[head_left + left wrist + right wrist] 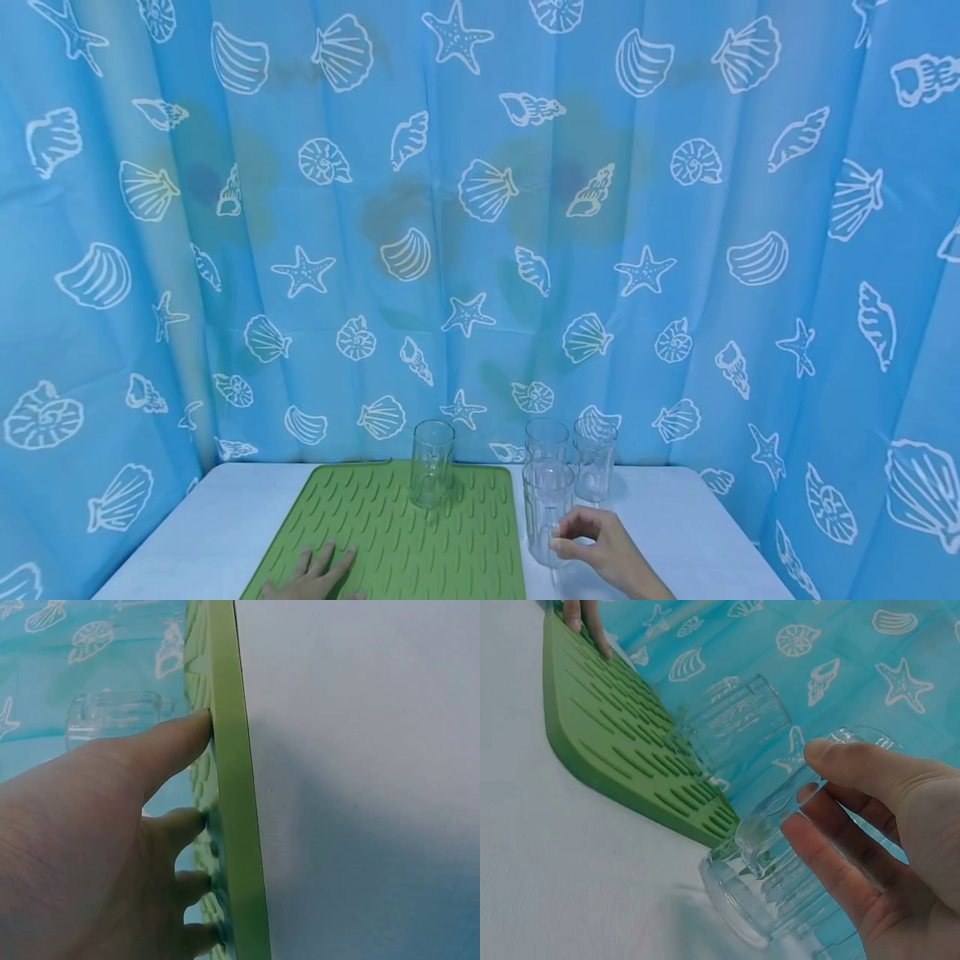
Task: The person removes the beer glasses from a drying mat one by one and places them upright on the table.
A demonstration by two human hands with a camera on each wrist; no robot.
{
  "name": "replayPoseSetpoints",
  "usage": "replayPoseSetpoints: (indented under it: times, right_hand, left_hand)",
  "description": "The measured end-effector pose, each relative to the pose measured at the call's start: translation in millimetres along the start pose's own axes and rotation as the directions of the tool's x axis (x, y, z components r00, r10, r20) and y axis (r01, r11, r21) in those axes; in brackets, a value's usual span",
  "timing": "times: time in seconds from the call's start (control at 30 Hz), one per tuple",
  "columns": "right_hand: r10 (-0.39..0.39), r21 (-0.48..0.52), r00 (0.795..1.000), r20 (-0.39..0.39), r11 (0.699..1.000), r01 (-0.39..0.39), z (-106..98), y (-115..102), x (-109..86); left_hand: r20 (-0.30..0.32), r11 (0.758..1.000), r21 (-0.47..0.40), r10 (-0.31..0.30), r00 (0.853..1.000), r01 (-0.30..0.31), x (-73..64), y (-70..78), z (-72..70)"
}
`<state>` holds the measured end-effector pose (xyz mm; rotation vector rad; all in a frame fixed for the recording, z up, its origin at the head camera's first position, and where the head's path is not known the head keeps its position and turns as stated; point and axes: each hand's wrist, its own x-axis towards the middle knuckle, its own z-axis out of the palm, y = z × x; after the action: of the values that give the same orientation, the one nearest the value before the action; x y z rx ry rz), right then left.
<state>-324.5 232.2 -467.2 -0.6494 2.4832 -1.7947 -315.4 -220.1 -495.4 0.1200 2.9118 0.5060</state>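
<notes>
My left hand (311,579) rests on the green drying mat (465,550) near its front left, fingers spread. In the left wrist view, the thumb and fingertips of the left hand (105,817) press on the mat's ribbed top by its edge. To the right of the mat, my right hand (603,546) pinches the handle of the nearest glass mug (542,517). Thumb and fingers of the right hand (885,840) close on that handle in the right wrist view, the mug's thick base (739,904) showing below. Another glass mug (432,467) stands upright on the mat's far part.
Behind the gripped mug stand two more glass mugs, one straight behind it (547,433) and one to the right (596,458). A white cloth (675,525) covers the table. A blue curtain (480,250) with white shells hangs right behind the far edge.
</notes>
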Motion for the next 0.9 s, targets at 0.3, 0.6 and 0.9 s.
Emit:
replayPoseSetpoints:
  times: [0.3,0.6,0.9]
  right_hand:
    - [0.010,-0.007,1.000,-0.007,1.000,-0.010,-1,7,-0.2]
    - [0.016,-0.013,1.000,0.008,1.000,-0.016,-4,10,-0.1]
    - [0.008,-0.033,0.999,0.037,0.999,-0.007,-7,11,-0.3]
  left_hand:
    - [-0.008,1.000,0.001,0.004,1.000,-0.004,-3.6,1.7,0.4]
    - [0.035,1.000,-0.005,0.006,0.999,-0.006,-4.1,2.8,-4.3]
    - [0.032,1.000,0.006,-0.001,0.999,0.001,-7.4,6.2,-5.9]
